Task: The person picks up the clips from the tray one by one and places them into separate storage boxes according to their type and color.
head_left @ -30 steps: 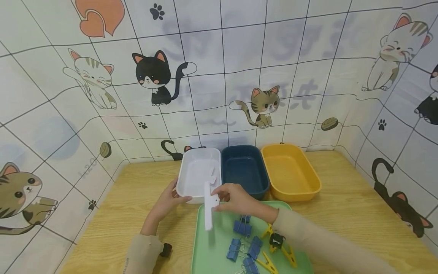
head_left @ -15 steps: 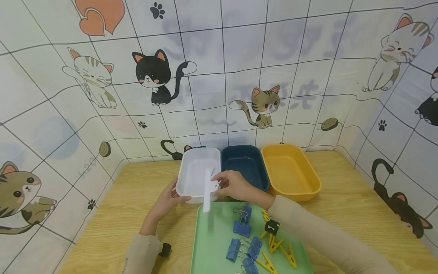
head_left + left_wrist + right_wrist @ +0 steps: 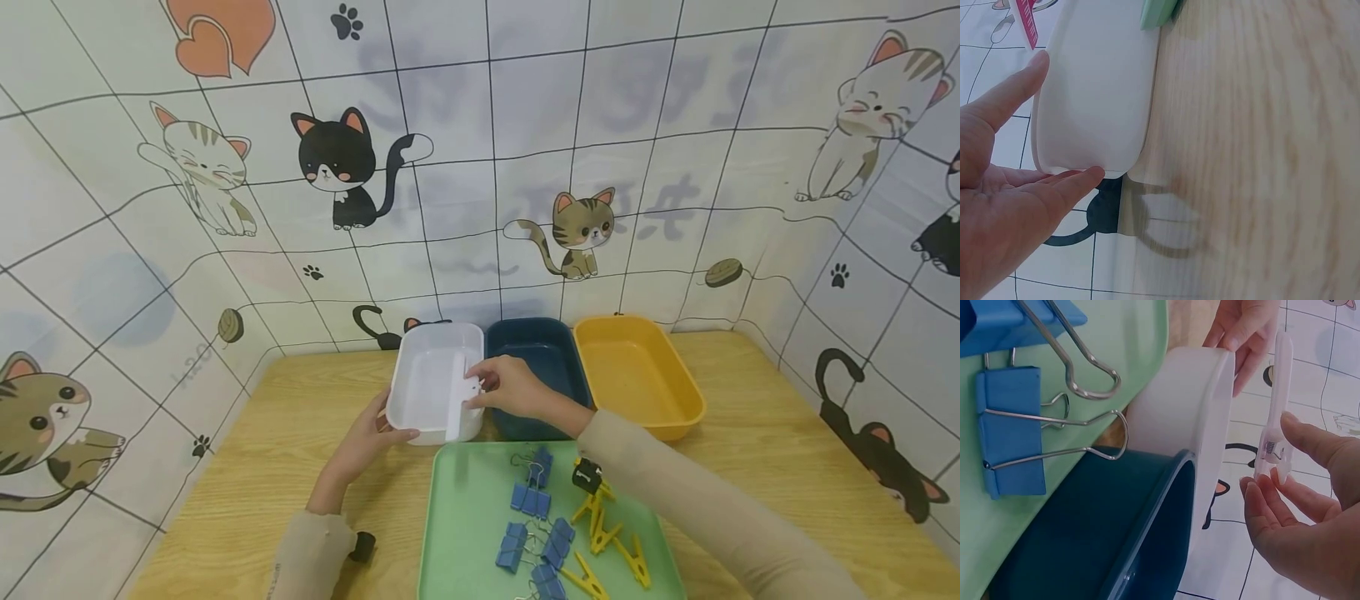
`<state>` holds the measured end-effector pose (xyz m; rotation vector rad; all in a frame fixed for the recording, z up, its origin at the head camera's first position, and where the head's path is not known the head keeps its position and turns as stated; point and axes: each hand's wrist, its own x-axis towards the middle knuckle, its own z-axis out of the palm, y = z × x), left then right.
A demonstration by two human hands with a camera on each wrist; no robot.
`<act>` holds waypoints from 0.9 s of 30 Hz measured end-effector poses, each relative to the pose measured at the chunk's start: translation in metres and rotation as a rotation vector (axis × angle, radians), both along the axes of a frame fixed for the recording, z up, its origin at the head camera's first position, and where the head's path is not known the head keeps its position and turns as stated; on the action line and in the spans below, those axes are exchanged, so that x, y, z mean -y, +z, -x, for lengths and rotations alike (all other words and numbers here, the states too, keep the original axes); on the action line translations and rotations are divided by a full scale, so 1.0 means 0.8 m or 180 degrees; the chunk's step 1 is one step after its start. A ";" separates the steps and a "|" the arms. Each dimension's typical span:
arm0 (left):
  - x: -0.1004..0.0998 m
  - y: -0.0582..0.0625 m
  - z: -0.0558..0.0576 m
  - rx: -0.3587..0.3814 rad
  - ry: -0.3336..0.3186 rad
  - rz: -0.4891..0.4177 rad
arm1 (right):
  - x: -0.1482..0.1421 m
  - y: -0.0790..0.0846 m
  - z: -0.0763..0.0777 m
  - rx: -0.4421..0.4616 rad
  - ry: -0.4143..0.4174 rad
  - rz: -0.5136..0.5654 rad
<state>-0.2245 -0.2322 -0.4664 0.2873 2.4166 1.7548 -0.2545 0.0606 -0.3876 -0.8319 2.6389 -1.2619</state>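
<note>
A long white bag clip (image 3: 455, 408) is pinched between the thumb and fingers of my right hand (image 3: 513, 387). It hangs over the right side of the white bin (image 3: 408, 392), its near end reaching past the front rim. In the right wrist view the clip (image 3: 1280, 381) shows a small metal spring near my fingertips. My left hand (image 3: 367, 433) grips the bin's front left corner, thumb along the front and fingers on the side. From the left wrist, the bin's outer wall (image 3: 1094, 94) lies between thumb and fingers.
A dark blue bin (image 3: 536, 367) and a yellow bin (image 3: 637, 375) stand to the right of the white one. In front, a green tray (image 3: 457, 533) carries several blue binder clips (image 3: 531, 500) and several yellow clothespins (image 3: 633, 560). Cat-patterned wall covering (image 3: 465, 208) rises behind.
My right hand has carried the bag clip forward, away from the tray, to over the white bin. More yellow clothespins now show beside the sleeve. My left hand stays at the bin.
</note>
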 end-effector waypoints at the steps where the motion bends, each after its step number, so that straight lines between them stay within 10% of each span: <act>1: 0.000 0.000 0.000 -0.0008 -0.0007 0.0003 | 0.001 0.000 0.002 0.0013 -0.0030 -0.0012; 27: 0.000 -0.001 0.001 0.0017 -0.0025 -0.0020 | 0.016 0.000 0.043 0.0202 -0.0264 -0.0171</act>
